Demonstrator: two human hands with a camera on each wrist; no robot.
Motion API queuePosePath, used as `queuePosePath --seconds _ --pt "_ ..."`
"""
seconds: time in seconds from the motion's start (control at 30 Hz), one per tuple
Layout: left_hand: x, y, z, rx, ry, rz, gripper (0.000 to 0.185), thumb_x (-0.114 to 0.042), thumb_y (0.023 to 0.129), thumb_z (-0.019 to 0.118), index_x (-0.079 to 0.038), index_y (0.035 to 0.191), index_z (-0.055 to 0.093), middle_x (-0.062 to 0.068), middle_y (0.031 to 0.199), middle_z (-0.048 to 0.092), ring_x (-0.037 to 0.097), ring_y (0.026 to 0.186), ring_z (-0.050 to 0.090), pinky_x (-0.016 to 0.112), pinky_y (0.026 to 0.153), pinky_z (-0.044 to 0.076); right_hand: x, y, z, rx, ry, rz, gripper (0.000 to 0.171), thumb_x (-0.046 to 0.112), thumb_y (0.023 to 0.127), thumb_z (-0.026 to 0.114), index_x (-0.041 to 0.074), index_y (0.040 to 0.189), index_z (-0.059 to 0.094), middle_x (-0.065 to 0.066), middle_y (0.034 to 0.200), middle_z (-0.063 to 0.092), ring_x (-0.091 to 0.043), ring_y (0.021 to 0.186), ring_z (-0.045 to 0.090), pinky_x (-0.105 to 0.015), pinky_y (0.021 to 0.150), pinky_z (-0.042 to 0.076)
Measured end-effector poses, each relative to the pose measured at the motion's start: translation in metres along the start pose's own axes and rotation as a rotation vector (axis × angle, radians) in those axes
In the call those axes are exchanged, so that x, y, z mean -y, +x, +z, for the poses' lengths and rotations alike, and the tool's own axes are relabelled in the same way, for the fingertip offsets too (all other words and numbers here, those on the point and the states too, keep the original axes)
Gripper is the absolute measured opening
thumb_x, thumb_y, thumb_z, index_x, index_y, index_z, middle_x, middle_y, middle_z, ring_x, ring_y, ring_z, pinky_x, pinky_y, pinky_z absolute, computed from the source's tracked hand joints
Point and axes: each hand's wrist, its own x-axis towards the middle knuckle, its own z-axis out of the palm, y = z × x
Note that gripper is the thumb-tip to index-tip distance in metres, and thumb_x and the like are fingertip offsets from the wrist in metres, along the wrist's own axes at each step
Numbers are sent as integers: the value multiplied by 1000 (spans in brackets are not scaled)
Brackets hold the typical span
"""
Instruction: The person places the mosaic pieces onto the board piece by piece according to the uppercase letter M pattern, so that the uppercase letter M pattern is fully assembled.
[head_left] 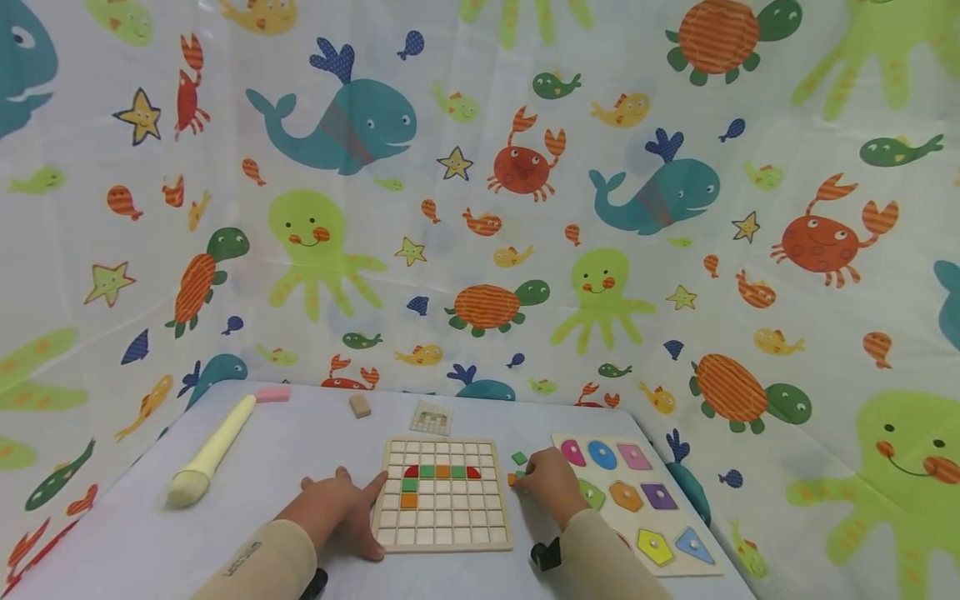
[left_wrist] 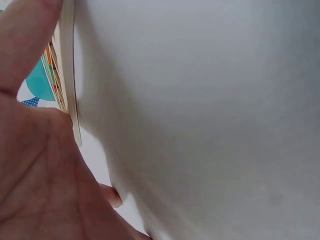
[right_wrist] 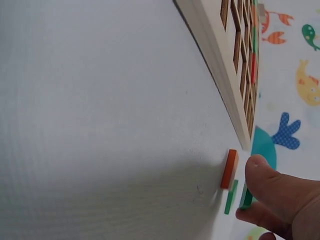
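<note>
A wooden grid board [head_left: 442,533] lies on the grey table, with a few red, green and orange tiles set in its upper rows. My left hand [head_left: 363,492] lies flat on the table, fingers straight and touching the board's left edge [left_wrist: 67,75]. My right hand [head_left: 520,482] is just off the board's right side, where its thumb and a finger pinch a small green tile [right_wrist: 246,197]. Beside it an orange tile [right_wrist: 229,169] stands on edge and another green tile [right_wrist: 231,196] lies close by. One more green tile [head_left: 519,457] lies a little farther back.
A shape puzzle board [head_left: 678,454] with coloured knob pieces lies to the right, near the table's edge. At the back left are a cream cylinder [head_left: 210,450], a pink block [head_left: 272,393], a wooden block [head_left: 360,405] and a small card [head_left: 431,417]. A sea-animal curtain surrounds the table.
</note>
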Motion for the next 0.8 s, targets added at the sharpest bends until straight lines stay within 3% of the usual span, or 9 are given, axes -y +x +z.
queuePosePath --seconds 0.3,0.5,0.8 --pt "0 -6 -2 -3 19 17 120 -60 63 99 -29 163 41 44 164 24 86 138 16 89 110 25 11 -2 5 -31 -36 4 27 25 81 94 8 82 73 -5 94 57 -21 85 55 -35 76 54" --pt "0 -6 -2 -3 4 11 121 -58 62 99 -29 164 41 45 164 23 86 138 14 89 111 24 26 -8 12 -46 -69 -139 29 28 83 93 8 79 72 -5 91 54 -19 83 51 -32 69 51" --pt "1 0 1 1 1 7 124 -60 59 100 -30 164 41 44 164 23 87 137 14 90 110 23 68 -31 32 -2 -70 -292 33 31 84 92 12 72 68 -2 91 50 -17 78 47 -32 66 45"
